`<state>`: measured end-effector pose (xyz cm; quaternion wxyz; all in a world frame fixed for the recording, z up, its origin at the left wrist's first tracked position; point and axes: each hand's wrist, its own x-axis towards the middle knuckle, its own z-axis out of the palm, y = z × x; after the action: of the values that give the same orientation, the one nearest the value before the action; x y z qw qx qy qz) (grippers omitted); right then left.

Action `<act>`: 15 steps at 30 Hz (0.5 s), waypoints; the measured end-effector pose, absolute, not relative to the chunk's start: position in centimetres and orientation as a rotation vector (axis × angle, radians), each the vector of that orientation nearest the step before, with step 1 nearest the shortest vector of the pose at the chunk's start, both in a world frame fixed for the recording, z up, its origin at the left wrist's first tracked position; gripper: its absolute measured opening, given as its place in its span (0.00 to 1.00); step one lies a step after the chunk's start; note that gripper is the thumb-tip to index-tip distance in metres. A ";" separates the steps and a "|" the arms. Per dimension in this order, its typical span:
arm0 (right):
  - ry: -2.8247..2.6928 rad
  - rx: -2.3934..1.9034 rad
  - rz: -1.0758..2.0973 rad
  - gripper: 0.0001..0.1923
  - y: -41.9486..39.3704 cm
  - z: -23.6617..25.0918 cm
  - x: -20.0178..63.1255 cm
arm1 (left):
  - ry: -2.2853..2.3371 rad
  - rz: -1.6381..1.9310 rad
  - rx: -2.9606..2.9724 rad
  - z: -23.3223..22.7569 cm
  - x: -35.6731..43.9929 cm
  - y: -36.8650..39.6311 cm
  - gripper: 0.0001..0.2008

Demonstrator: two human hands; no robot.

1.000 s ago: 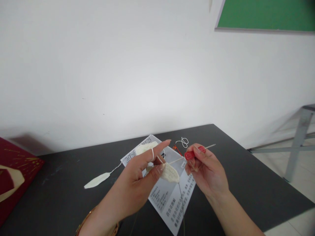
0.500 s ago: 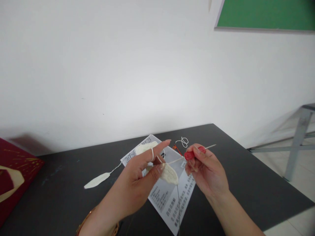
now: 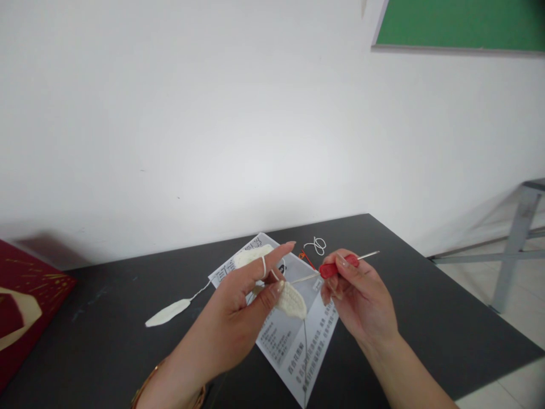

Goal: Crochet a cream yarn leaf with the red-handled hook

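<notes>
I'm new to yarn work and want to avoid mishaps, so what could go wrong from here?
The yarn looped on the left hand might slip, losing tension. The thin strand hanging from the white piece could snag. The metal end jutting past the right hand might catch something.

Classroom-like room with green wall board (image 3: 464,24)

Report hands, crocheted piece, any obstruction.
Left hand pinching white crocheted piece, yarn over index finger. Right hand gripping red-handled crochet hook. Printed sheet underneath; nothing visibly blocking.
</notes>
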<state>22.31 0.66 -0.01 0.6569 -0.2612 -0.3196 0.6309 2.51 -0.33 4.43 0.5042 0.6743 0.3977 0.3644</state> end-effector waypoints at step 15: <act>-0.728 -0.574 1.424 0.06 0.6 0.1 22.1 | 0.975 0.861 1.616 4.3 2.5 -0.1 0.22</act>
<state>22.11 0.56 0.10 0.6604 -0.2535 -0.3217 0.6294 2.46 -0.11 4.28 0.5085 0.6707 0.4047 0.3573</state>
